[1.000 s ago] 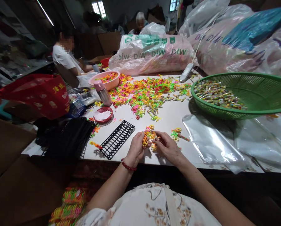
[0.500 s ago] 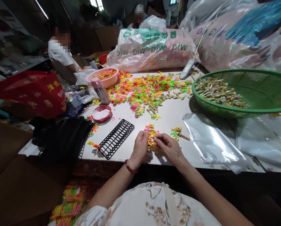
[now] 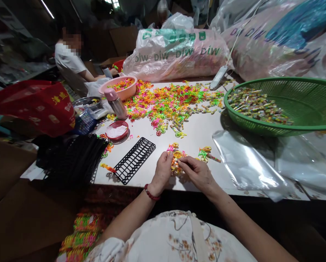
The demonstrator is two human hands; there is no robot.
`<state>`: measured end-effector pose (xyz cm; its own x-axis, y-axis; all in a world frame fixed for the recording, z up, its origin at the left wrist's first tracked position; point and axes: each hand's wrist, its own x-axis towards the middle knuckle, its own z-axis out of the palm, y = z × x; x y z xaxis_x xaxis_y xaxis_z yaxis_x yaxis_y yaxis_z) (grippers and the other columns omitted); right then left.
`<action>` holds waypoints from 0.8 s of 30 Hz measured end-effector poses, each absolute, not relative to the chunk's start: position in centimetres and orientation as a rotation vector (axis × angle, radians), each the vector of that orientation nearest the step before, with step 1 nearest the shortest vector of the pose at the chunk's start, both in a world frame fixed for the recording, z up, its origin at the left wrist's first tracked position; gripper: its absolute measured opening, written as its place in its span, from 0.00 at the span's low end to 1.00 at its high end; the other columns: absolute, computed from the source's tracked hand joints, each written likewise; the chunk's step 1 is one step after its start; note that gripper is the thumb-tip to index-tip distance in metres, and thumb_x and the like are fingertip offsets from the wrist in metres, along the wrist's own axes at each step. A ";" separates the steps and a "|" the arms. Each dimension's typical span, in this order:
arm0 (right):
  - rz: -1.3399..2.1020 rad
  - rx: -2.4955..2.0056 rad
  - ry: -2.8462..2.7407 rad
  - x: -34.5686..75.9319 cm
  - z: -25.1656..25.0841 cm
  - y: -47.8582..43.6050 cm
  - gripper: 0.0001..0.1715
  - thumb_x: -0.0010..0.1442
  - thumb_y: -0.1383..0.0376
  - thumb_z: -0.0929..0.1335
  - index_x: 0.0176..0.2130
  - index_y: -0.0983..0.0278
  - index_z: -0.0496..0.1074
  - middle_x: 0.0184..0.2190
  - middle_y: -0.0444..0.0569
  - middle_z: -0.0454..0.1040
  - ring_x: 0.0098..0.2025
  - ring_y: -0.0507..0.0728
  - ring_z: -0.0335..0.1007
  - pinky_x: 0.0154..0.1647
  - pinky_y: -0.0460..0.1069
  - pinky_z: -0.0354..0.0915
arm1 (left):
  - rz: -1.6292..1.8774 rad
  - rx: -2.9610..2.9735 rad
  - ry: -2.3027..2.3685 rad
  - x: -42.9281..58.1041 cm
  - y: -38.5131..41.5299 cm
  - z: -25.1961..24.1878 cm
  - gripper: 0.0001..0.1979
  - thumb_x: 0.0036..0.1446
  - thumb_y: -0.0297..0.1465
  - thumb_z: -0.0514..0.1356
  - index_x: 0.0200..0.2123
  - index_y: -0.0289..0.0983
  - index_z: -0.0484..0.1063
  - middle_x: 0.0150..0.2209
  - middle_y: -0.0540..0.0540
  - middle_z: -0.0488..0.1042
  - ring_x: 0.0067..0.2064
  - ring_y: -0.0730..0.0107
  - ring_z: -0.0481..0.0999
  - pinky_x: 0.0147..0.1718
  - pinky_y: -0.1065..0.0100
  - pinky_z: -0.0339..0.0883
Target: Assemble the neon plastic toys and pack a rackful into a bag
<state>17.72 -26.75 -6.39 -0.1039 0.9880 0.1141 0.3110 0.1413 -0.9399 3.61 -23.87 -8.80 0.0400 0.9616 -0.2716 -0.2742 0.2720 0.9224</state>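
Observation:
In the head view, my left hand [image 3: 163, 171] is closed round one side of a small yellow-orange plastic toy with round wheels [image 3: 176, 165], which looks like a toy bicycle. Thumb and forefinger of my right hand [image 3: 198, 174] pinch it from the other side. My fingers hide part of it. Just behind lie a pink and yellow toy piece [image 3: 173, 146]. To the right, a green and yellow toy bicycle [image 3: 203, 154] rests beside a tube of coloured beads [image 3: 214, 158]. Left of my hands lies a black plastic rack [image 3: 135, 160], an orange-yellow toy [image 3: 108, 167] at its corner.
Loose bright toy pieces [image 3: 173, 98] cover the table's middle. A green basket [image 3: 310, 102] with bead tubes stands right, near clear plastic bags [image 3: 250, 163]. Left are a flask [image 3: 116, 103], red basket [image 3: 121, 137], pink basin [image 3: 130, 91] and stacked black racks [image 3: 67, 156]. A person [image 3: 70, 65] works beyond.
My right hand has shifted slightly at the toy, while my left keeps its hold. The other person's arm has moved a little, and the view has shifted slightly.

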 end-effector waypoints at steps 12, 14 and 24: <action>0.771 -1.394 -1.756 19.9 -5.7 -26.9 0.14 0.67 0.57 0.62 0.38 0.59 0.74 0.31 0.46 0.77 0.32 0.56 0.72 0.35 0.50 0.65 | 1.028 1.159 1.139 3.4 -22.0 -8.5 0.20 0.59 0.49 0.56 0.30 0.38 0.69 0.25 0.51 0.66 0.26 0.72 0.62 0.27 0.71 0.56; 0.574 -1.487 -1.756 22.0 -6.0 -26.3 0.14 0.66 0.57 0.62 0.39 0.59 0.74 0.33 0.49 0.77 0.35 0.58 0.72 0.39 0.53 0.66 | 1.062 1.271 1.251 2.9 -19.8 -8.3 0.18 0.62 0.47 0.54 0.30 0.39 0.68 0.25 0.50 0.66 0.27 0.71 0.63 0.29 0.70 0.57; 0.137 -1.676 -2.089 22.9 -6.2 -17.8 0.14 0.67 0.62 0.62 0.39 0.63 0.75 0.39 0.53 0.76 0.44 0.59 0.68 0.49 0.52 0.61 | 1.271 1.220 1.460 1.0 -9.3 -9.7 0.14 0.42 0.18 0.64 0.23 0.38 0.61 0.36 0.44 0.65 0.55 0.55 0.60 0.52 0.64 0.54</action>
<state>22.93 -17.85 -6.22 -0.1558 0.9459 0.2848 0.9004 0.2546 -0.3529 0.98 -9.29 -9.69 -0.1858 0.9825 0.0101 0.1456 0.0174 0.9892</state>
